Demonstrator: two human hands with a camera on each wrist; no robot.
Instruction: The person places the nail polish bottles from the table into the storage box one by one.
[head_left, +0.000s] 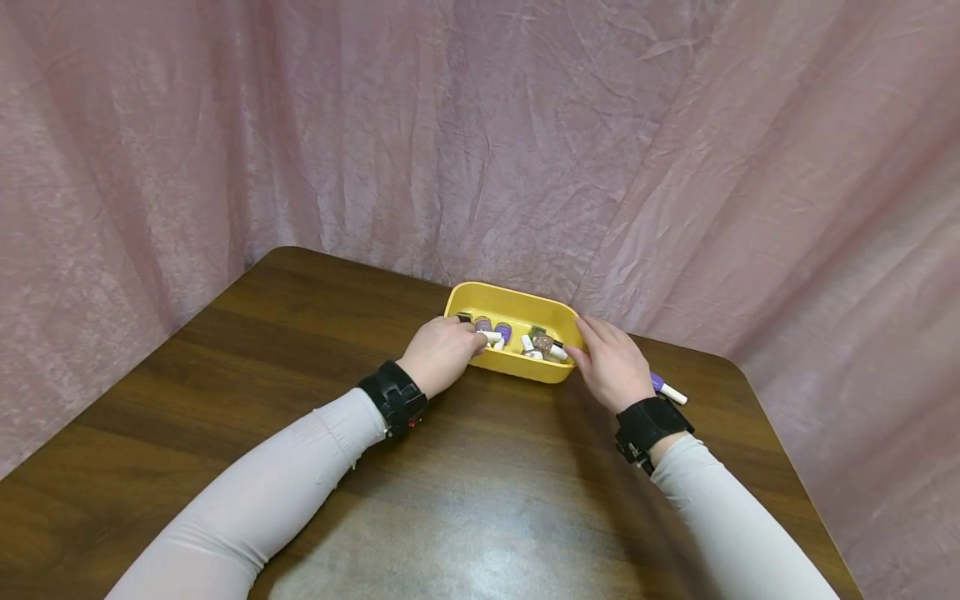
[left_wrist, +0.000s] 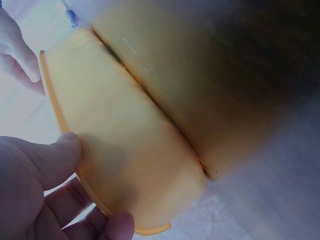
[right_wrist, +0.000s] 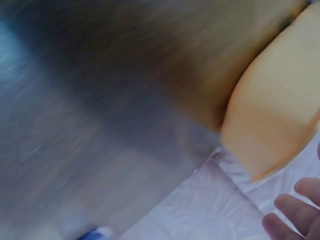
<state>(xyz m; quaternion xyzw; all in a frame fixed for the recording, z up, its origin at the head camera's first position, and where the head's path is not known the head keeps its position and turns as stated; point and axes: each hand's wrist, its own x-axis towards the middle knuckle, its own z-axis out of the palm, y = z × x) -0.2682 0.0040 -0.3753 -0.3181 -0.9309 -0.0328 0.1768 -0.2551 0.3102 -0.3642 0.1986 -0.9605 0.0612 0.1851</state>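
Yellow tray (head_left: 525, 369) between both hands.

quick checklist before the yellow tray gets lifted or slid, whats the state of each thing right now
1. Left hand on the yellow tray: ok, its thumb lies on the near wall and its fingers curl over the rim in the left wrist view.
2. Right hand on the tray: cannot tell; it sits at the right end, but the right wrist view shows its fingers apart from the wall.
3. Small bottles inside the tray: ok, all lie below the rim.
4. Tray flat on the table: ok.
5. Loose purple bottle on the table behind the right wrist: not ok, close to the arm.
6. Room ahead: not ok, the pink cloth hangs right behind.
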